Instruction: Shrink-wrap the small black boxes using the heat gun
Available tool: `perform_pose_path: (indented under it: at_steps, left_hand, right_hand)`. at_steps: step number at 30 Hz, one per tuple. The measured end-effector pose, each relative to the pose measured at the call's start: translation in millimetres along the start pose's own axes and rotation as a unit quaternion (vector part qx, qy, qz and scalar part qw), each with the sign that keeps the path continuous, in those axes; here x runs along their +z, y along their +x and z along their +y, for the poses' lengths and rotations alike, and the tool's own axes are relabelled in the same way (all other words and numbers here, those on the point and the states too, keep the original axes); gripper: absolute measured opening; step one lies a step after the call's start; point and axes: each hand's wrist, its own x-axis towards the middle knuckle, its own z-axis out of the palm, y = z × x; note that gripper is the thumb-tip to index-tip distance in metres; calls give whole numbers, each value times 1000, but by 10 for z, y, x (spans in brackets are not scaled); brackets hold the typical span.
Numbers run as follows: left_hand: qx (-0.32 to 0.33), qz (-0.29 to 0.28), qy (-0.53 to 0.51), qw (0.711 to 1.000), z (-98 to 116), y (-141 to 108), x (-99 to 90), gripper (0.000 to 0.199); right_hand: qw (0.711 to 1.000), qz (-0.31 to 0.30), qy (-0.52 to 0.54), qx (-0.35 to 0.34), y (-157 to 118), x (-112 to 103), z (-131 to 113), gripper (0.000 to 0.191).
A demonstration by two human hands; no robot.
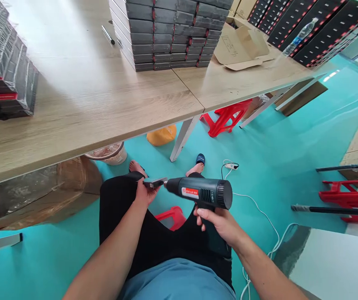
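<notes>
A dark green heat gun [202,192] lies level above my lap, its handle wrapped by the fingers of my right hand [212,218]. Its metal nozzle points left, close against a small dark box [154,182]. My left hand [144,192] grips that box from the near side, over my left knee. Whether the nozzle touches the box, I cannot tell. On the table in front stands a tall stack of similar small dark boxes [166,39]. Several film-wrapped bundles of boxes [10,75] are piled at the table's left end.
Beyond my knees runs the wooden table [104,104], with a pen [108,35] and flattened cardboard [239,46] on it. Below are a waste basket [116,156], a yellow bag [162,135] and a large carton [79,187]. A white cable [262,214] trails across the floor at right.
</notes>
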Motion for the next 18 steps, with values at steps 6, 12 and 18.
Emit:
perform_pose_path:
  at_steps: [6,12,18]
  left_hand:
    - [2,-9,-27,1000,37,-45,24,16]
    - [-11,-57,-7,998,14,-113,45,27]
    - [10,-69,21,997,15,-109,-20,33]
  right_hand:
    - [991,54,116,26,-30,-135,-4,37]
    - [985,31,168,34,-45,-55,-12,36]
    - [982,45,176,40,-43,-155,-2,36]
